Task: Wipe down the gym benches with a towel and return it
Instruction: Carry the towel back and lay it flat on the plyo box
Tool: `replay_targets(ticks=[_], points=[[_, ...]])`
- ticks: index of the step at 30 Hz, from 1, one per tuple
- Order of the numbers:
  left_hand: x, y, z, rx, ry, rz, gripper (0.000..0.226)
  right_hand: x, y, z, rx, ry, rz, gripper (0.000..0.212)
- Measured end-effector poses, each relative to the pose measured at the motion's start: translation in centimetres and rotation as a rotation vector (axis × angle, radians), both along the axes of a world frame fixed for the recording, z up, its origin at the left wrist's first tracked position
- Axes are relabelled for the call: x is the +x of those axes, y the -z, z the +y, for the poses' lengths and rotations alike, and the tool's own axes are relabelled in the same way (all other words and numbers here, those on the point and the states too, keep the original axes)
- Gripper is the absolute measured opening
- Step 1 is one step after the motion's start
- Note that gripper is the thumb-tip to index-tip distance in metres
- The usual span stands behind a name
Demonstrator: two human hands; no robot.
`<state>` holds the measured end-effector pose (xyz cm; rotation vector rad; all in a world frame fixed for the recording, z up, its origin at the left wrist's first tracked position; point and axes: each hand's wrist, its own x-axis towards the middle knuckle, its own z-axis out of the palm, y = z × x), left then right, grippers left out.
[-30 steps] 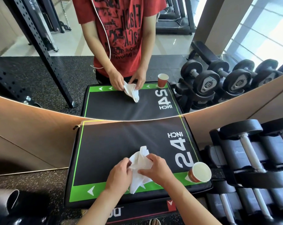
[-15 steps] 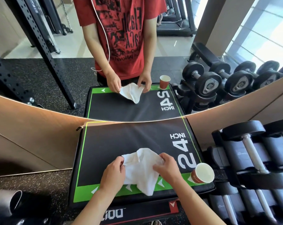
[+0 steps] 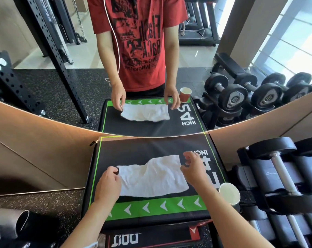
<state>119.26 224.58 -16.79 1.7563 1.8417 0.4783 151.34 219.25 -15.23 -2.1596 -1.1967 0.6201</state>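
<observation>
Towel (image 3: 151, 178) lay spread between our hands on desk (image 3: 151, 149); left hand (image 3: 107, 185) pinched its left edge, right hand (image 3: 192, 169) its right edge. Cup (image 3: 229, 193) stood just beside right wrist; we judged wide wipe might topple it.

Towel (image 3: 151, 178) crumpled white cloth; box (image 3: 133, 151) matt black.

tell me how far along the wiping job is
Early on. The white towel lies opened out flat on the black 24-inch box. The left hand and right hand pinch its two ends. Left: the wiping strokes themselves, which nothing visible shows done, and returning the towel.
</observation>
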Motion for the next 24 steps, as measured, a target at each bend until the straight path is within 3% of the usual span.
replay_targets(ticks=[3, 9, 12, 17, 24], points=[[-0.5, 0.1, -0.3, 0.040, 0.011, 0.067, 0.028, -1.7, 1.4, -1.3, -0.061, -0.120, -0.055, 0.038], [0.3, 1.2, -1.9, 0.061, 0.410, 0.157, 0.030, -3.5, 4.1, -3.9, -0.183, -0.277, -0.146, 0.031], [0.7, 2.0, -2.2, 0.031, 0.509, 0.251, 0.040, -3.6, 4.4, -4.5, -0.176, -0.336, -0.224, 0.030], [0.2, 2.5, -2.1, -0.024, 0.496, 0.292, 0.046, -3.0, 4.3, -5.1, -0.178, -0.397, -0.247, 0.024], [0.0, 1.9, -1.7, -0.049, 0.312, 0.080, 0.021, -1.9, 5.2, -6.6, -0.172, -0.405, -0.211, 0.021]])
